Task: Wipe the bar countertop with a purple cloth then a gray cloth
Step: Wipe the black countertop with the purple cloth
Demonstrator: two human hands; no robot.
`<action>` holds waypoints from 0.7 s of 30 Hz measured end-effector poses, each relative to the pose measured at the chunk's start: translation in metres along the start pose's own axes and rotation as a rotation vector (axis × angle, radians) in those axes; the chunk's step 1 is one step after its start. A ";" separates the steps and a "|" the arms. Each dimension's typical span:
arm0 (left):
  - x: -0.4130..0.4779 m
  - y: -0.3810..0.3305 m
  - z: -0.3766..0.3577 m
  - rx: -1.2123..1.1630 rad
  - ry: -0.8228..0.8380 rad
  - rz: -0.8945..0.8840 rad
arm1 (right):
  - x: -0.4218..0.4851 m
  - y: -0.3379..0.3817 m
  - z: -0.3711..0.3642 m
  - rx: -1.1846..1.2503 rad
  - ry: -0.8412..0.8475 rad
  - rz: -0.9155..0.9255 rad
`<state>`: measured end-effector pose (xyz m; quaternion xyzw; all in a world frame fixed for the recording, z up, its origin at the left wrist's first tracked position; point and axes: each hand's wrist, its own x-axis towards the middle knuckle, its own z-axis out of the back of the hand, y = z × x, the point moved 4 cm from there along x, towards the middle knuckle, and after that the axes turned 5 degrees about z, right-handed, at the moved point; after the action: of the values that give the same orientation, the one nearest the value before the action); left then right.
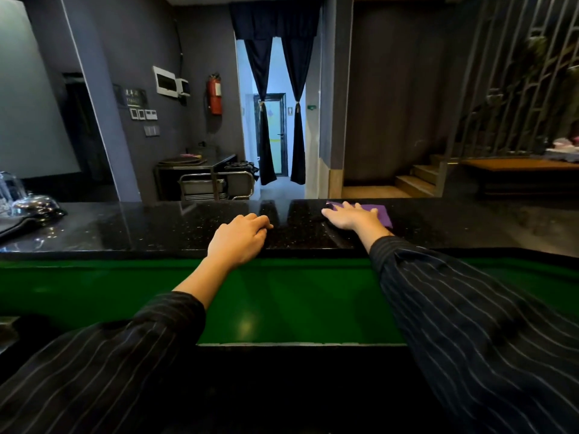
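A glossy black speckled bar countertop (156,228) runs across the view. A purple cloth (381,213) lies flat on it near the far edge, right of centre. My right hand (351,217) presses flat on the cloth with fingers spread, pointing left. My left hand (239,234) rests on the countertop near its front edge, fingers curled loosely, holding nothing. No gray cloth is visible.
At the far left of the counter stand a metal dome cover (34,205), a glass (11,189) and a dark folded item (18,227). A green panel (282,302) drops below the counter's near edge. Beyond are a steel cart (216,183) and steps (416,180).
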<state>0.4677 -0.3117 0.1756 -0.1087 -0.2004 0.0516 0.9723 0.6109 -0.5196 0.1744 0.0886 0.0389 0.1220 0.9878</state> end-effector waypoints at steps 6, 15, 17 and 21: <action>-0.004 -0.003 0.003 0.015 -0.001 0.031 | -0.031 0.088 -0.018 -0.071 -0.021 0.200; -0.028 0.000 -0.002 0.055 0.017 -0.020 | -0.067 0.041 -0.009 -0.041 -0.016 0.300; -0.028 0.001 -0.005 0.073 0.037 -0.030 | -0.065 0.004 -0.001 -0.022 -0.034 0.213; -0.029 -0.001 -0.005 0.122 0.030 -0.066 | -0.061 -0.043 0.003 -0.008 -0.039 0.040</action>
<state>0.4434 -0.3179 0.1603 -0.0433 -0.1859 0.0301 0.9812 0.5629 -0.5766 0.1730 0.0879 0.0172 0.1402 0.9861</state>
